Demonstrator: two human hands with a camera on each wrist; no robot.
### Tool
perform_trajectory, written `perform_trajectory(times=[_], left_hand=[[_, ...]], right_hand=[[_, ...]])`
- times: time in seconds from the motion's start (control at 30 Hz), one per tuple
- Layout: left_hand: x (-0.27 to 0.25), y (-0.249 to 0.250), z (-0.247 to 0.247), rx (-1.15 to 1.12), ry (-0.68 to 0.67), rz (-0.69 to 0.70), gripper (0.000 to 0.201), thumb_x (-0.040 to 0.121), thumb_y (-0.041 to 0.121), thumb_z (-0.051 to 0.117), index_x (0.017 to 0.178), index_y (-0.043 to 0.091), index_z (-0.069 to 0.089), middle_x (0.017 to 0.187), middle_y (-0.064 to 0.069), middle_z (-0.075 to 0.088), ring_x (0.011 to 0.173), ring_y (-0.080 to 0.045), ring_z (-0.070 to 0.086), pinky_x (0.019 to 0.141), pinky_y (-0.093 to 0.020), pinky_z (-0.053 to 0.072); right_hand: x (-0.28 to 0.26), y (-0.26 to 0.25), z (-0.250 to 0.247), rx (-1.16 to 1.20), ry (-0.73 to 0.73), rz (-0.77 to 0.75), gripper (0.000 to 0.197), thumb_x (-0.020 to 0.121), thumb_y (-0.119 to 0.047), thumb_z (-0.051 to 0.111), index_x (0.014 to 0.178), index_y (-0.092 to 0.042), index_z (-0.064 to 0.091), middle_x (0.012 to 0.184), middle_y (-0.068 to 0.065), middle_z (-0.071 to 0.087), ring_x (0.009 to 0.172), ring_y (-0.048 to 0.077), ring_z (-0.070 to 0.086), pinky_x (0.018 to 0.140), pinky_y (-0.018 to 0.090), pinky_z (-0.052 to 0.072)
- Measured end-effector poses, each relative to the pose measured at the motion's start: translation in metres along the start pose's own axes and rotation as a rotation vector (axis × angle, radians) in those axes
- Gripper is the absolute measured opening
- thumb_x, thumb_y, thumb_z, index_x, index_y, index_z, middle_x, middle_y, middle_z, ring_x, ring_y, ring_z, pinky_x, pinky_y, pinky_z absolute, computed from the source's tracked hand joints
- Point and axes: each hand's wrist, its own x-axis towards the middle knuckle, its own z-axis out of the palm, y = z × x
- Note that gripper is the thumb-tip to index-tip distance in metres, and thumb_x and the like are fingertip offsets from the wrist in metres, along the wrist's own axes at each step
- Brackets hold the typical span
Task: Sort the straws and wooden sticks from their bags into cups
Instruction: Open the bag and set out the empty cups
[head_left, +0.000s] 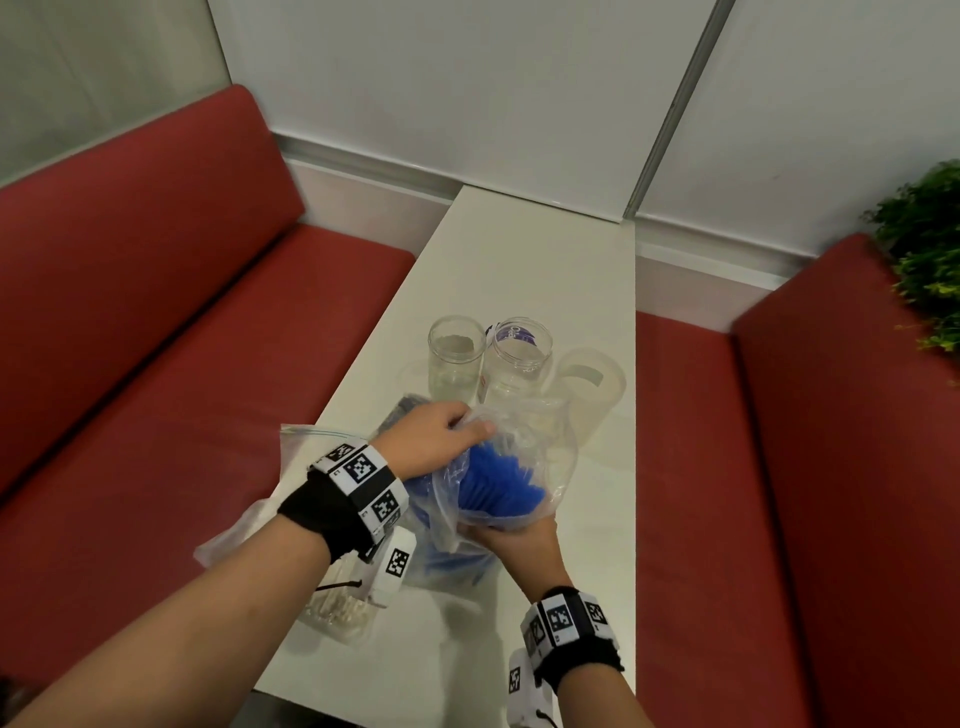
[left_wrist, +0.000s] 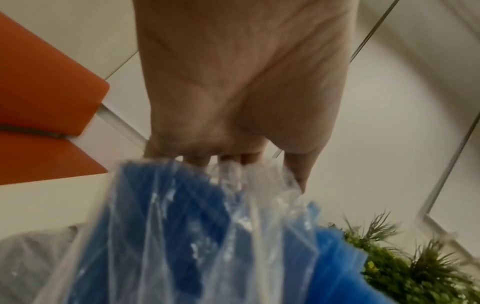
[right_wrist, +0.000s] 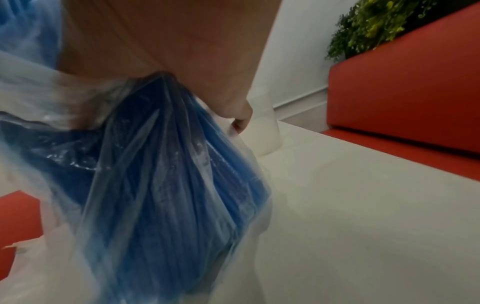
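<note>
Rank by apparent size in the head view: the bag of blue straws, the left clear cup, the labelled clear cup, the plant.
1. bag of blue straws, largest, though nearest the camera.
2. plant, cut off by the frame edge, so unsure.
3. labelled clear cup and left clear cup look about alike; not ranked.

On the far right clear cup (head_left: 517, 358), you can see a purple label with white letters, perhaps "Ole"; the rest is unreadable.
</note>
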Motion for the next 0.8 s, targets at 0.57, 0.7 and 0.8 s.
perform_trajectory(times=[0.57,0.7,0.8], left_hand=[[-0.018,0.026,0.059,-0.210,0.025,0.012,0.030,0.099,0.013,0.046,0.115,0.015,0.071,0.106,-0.006,0.073,0.102,-0.021,0.067,0.096,-0.040,0.051],[-0.009,0.010,0.058,-0.379,0.118,-0.122,0.020,0.093,0.020,0.054,0.101,0.018,0.073,0.094,-0.006,0.073,0.093,-0.030,0.068,0.088,-0.053,0.054],[-0.004,0.012,0.060,-0.414,-0.053,-0.114,0.027,0.091,0.037,0.056,0.114,0.047,0.066,0.106,0.020,0.069,0.101,-0.002,0.065,0.090,-0.036,0.054]], right_hand=[[-0.015,0.031,-0.028,-0.382,0.016,0.052,0.057,0.083,-0.038,0.082,0.129,-0.025,0.051,0.119,-0.020,0.056,0.109,0.008,0.057,0.082,-0.002,0.036],[-0.028,0.033,-0.032,-0.244,0.087,0.024,0.063,0.065,-0.053,0.088,0.116,-0.040,0.054,0.102,-0.028,0.062,0.099,-0.022,0.056,0.080,-0.002,0.042],[-0.032,0.036,-0.032,-0.173,0.073,0.031,0.072,0.064,-0.042,0.094,0.125,-0.037,0.055,0.111,-0.027,0.065,0.104,-0.023,0.057,0.087,0.003,0.047]])
